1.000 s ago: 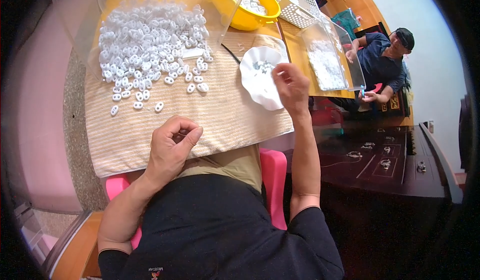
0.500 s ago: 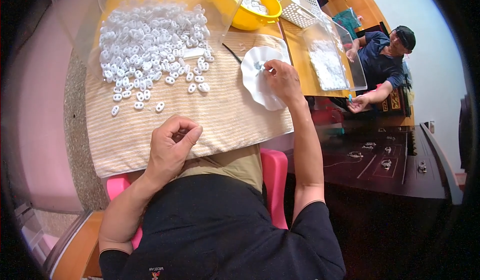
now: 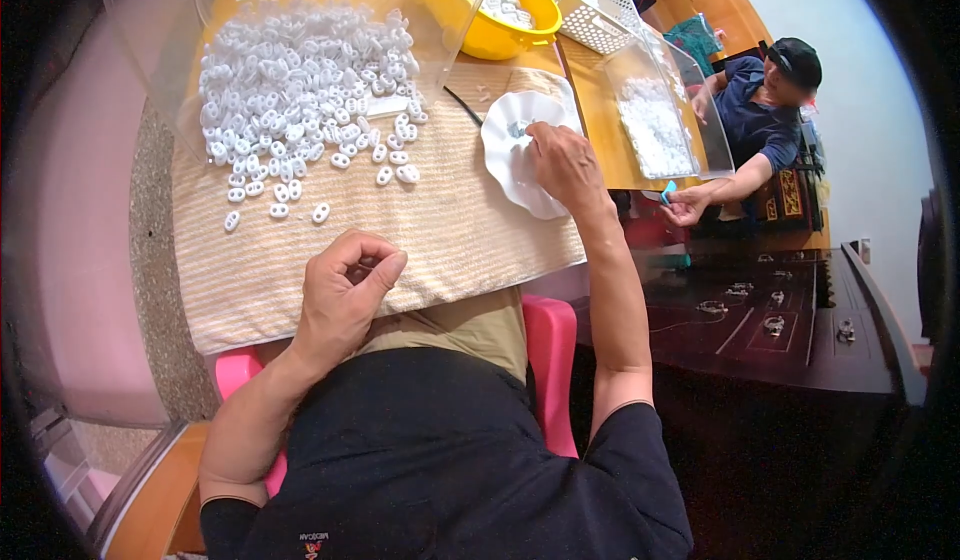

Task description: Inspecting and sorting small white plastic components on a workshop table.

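My right hand (image 3: 568, 167) reaches over a white wavy-rimmed dish (image 3: 510, 175), fingertips pinched beside a few small shiny pieces (image 3: 517, 129) lying in it. Whether a piece is between those fingertips is too small to tell. Near the front edge of the striped towel (image 3: 450, 230), my left hand (image 3: 343, 285) is held with fingers curled and thumb against the index finger; anything inside is hidden. Beyond it spreads a big heap of small white two-holed plastic pieces (image 3: 300, 100), with several loose ones on the towel.
The heap spills from a clear plastic bin (image 3: 460, 20). Behind stand a yellow tub (image 3: 545, 20) and a white perforated basket (image 3: 598, 10). To the right, another clear bin (image 3: 655, 130) holds white pieces, and a person (image 3: 755, 110) there holds a small teal object (image 3: 668, 193).
My right hand has shifted slightly over the dish, its fingertips still close to the small pieces. My left hand stays put. The other person's hand with the teal object has moved left.
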A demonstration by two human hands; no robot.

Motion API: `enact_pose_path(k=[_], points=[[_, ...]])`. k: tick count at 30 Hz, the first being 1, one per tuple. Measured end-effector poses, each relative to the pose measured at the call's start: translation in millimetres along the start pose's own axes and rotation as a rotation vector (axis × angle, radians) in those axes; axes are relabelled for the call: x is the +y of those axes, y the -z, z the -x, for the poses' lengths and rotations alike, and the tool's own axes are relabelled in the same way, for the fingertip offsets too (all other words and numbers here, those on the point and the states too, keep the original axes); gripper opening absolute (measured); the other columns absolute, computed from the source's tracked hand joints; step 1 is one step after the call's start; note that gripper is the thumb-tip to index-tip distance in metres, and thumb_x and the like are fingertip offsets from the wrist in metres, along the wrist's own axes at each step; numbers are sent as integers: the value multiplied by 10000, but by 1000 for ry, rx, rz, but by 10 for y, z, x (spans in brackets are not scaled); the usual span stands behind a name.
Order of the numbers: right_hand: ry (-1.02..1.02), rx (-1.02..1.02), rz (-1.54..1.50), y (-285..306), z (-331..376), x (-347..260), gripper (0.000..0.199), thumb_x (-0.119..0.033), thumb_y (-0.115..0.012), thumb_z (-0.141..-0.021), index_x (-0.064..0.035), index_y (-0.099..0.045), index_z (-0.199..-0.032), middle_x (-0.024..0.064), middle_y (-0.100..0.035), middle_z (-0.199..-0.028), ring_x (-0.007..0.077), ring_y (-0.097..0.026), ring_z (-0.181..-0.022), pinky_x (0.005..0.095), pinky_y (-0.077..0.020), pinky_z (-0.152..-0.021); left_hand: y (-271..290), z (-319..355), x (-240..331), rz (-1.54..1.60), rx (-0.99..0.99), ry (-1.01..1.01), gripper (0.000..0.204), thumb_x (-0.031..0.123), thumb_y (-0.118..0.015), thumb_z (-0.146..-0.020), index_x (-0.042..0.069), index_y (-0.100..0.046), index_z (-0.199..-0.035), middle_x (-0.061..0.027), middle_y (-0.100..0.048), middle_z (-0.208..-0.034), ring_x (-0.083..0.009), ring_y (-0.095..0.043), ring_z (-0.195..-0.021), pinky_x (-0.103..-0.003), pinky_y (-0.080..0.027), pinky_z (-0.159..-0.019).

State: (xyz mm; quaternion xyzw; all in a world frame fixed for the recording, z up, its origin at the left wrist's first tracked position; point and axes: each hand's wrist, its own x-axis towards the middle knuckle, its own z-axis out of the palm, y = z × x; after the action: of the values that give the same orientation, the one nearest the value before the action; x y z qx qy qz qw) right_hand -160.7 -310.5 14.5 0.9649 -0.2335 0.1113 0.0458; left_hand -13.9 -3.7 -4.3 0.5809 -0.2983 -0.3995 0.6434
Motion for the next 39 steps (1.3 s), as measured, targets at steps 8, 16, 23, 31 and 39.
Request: enact_pose_path(k=[8,16,23,31,39], points=[[-11,123,-202,-23,42,74,181,-43,-662,-769,-41,-654,-950,136,-675,-870,309,-649,-772,383,-514,-714,-9,3,21,-11,5,22,111,103,-670,-894,-5,-644,-892,-1,-617,-806,-55,-553,-730,-220,-463,-666],[-32,10,-190,-14,-74,50,211,-79,-630,-800,-60,-668,-1007,128,-691,-970,307,-636,-931,405,-494,-841,-12,-15,8,-7,-5,9,109,100,-671,-891,-7,-646,-893,-6,-620,-829,-58,-553,-731,-218,-459,-665],[-6,-39,-142,50,-148,-15,160,-72,-620,-815,-53,-689,-958,133,-697,-900,293,-641,-899,392,-498,-837,-6,-3,27,-2,0,16,109,97,-672,-892,-8,-644,-890,-6,-611,-828,-58,-552,-739,-217,-458,-671],[-80,-89,-258,72,-106,-9,167,-75,-648,-801,-45,-697,-957,120,-686,-971,300,-636,-931,386,-495,-851,-4,-4,16,-14,3,7,104,92,-675,-889,-7,-642,-885,-5,-600,-817,-61,-547,-726,-218,-453,-658],[-54,-86,-246,60,-160,-38,159,-87,-630,-806,-43,-693,-945,131,-682,-943,311,-634,-932,396,-496,-838,-8,0,32,-12,-4,24,103,88,-674,-888,-8,-639,-880,-6,-597,-826,-61,-548,-729,-217,-453,-657]])
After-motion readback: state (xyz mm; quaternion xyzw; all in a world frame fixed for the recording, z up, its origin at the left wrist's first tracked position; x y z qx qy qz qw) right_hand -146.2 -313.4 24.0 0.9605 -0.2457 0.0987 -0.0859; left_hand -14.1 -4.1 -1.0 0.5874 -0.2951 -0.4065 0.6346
